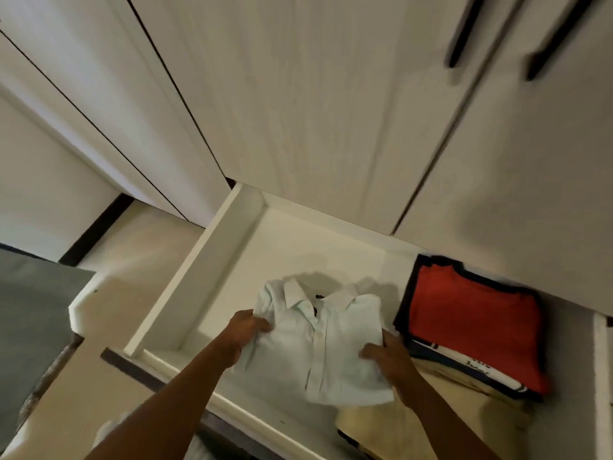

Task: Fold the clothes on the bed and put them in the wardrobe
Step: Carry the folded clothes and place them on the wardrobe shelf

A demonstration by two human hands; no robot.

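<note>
While drawer (195, 280) open, L hand (247, 327), R hand (386, 355) grip shirt (325, 346).

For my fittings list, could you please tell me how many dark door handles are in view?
2. The first handle sits at the top right on the wardrobe doors; the second handle is just right of it. Others may be out of frame.

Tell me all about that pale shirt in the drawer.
The pale shirt is a folded, bluish button-up of thin cloth, collar farthest from the camera, buttons facing up, a dark label at the neck. The left hand grips its left edge, the right hand its right edge, in the open white drawer, left of a red-topped stack. Whether it rests on the bottom is unclear.
</note>
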